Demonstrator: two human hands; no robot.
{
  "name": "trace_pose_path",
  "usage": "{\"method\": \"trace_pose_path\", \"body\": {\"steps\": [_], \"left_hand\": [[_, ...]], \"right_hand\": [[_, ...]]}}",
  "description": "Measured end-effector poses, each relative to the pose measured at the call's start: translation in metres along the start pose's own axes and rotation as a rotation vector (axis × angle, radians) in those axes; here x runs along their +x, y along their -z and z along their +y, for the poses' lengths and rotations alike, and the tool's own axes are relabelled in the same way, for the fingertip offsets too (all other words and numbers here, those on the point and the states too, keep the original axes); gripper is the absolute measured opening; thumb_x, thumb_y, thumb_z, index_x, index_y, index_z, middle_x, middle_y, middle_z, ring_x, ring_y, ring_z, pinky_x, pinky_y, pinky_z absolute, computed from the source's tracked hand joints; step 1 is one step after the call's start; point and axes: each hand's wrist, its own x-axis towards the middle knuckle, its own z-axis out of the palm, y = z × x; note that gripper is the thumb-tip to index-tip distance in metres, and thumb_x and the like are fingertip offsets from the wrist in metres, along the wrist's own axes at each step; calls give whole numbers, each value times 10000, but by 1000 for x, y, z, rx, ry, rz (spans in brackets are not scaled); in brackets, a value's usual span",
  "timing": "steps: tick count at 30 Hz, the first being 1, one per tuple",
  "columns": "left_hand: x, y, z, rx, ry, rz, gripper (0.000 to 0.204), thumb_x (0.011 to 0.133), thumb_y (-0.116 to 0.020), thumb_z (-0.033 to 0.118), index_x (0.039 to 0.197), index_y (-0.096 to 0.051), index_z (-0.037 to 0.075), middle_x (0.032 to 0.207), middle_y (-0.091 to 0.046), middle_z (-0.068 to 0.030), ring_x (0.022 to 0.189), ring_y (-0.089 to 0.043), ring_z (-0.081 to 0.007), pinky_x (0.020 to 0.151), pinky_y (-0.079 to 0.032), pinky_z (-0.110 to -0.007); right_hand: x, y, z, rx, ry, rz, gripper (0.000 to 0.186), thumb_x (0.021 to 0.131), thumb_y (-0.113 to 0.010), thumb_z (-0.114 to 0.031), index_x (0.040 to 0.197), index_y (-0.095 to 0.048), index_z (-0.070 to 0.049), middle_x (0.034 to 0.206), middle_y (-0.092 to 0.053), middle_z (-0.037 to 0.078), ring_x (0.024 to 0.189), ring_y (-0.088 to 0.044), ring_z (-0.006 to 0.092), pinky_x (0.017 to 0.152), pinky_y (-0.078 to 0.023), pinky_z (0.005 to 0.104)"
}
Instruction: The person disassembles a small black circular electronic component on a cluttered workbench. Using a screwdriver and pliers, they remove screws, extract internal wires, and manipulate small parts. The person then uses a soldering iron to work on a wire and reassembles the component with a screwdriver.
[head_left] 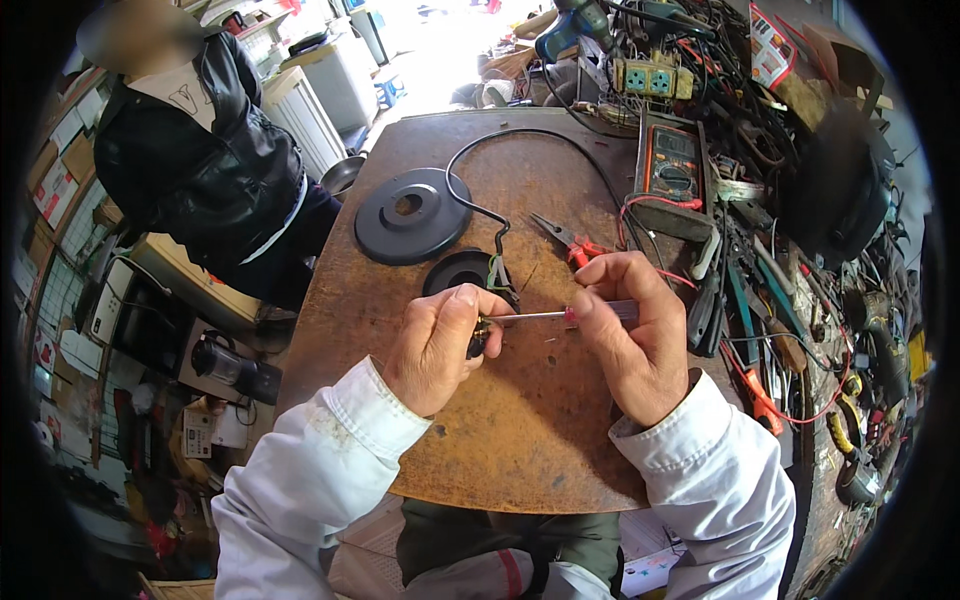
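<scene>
From my remote seat I am seeing the right hand (640, 335) pinching a screwdriver (538, 316) between thumb and fingers, pink showing where the handle meets the bare shaft. The left hand (432, 345) is closing its thumb and fingers around a small dark part (478, 340) with a brassy glint; its fingers are covering most of it, so I can't fairly tell what it is or whether the tip is seating in a screw.

The relation I am minding is this: the part is lying to the left of the right hand, and the screwdriver's long axis is running nearly level between the two hands, its tip pointing left into the left hand's grip. The left hand is the nearer one to the part, being wrapped around it.

Just beyond the left hand, a black round base (455, 268) is resting on the worktop (520, 430), and a black cord (560, 133) is looping up from it and round to the right. Farther off, a wide black disc (400, 240) is lying to the left, and red-handled pliers (553, 229) are lying beyond the right hand, with a multimeter (674, 155) sitting past them.
</scene>
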Motion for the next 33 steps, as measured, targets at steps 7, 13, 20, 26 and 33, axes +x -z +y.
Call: {"method": "trace_pose_path", "body": {"steps": [7, 13, 20, 26, 33], "left_hand": [[3, -2, -3, 22, -15, 13, 557, 1070, -290, 418, 1060, -624, -28, 762, -588, -47, 522, -416, -48, 473, -348, -209], [2, -1, -4, -1, -23, 7, 553, 1070, -293, 415, 1069, -624, -28, 761, -588, -52, 525, -416, -49, 471, -346, -208], [4, -2, -4, -17, -21, 0, 557, 1070, -293, 411, 1056, -628, -33, 757, -590, -53, 514, -417, -51, 465, -344, -211], [4, -1, -4, -22, -15, 11, 562, 1070, -293, 413, 1053, -630, -37, 755, -591, -56, 508, -414, -52, 463, -341, -211], [4, -1, -3, -22, -22, 7, 558, 1069, -293, 413, 1056, -629, -32, 754, -592, -59, 517, -418, -52, 466, -342, -211]], "right_hand": [[0, 3, 2, -45, 44, -59, 202, 989, -642, -169, 1051, -592, 17, 847, -624, 24, 715, -551, 79, 636, -466, 245], [1, 0, -3, -89, 17, -27, 208, 991, -643, -177, 1034, -597, 21, 835, -620, 22, 726, -538, 74, 644, -450, 237], [1, 2, -2, -88, -36, 8, 201, 992, -644, -175, 1030, -604, 18, 825, -624, 20, 738, -541, 77, 664, -458, 241], [-1, 1, -8, -22, -14, -31, 192, 997, -634, -168, 1022, -606, 20, 830, -629, 20, 748, -555, 72, 662, -468, 237], [1, 3, -1, -43, -10, -55, 205, 981, -650, -158, 1060, -596, 23, 844, -633, 28, 743, -563, 74, 658, -468, 236]]}}
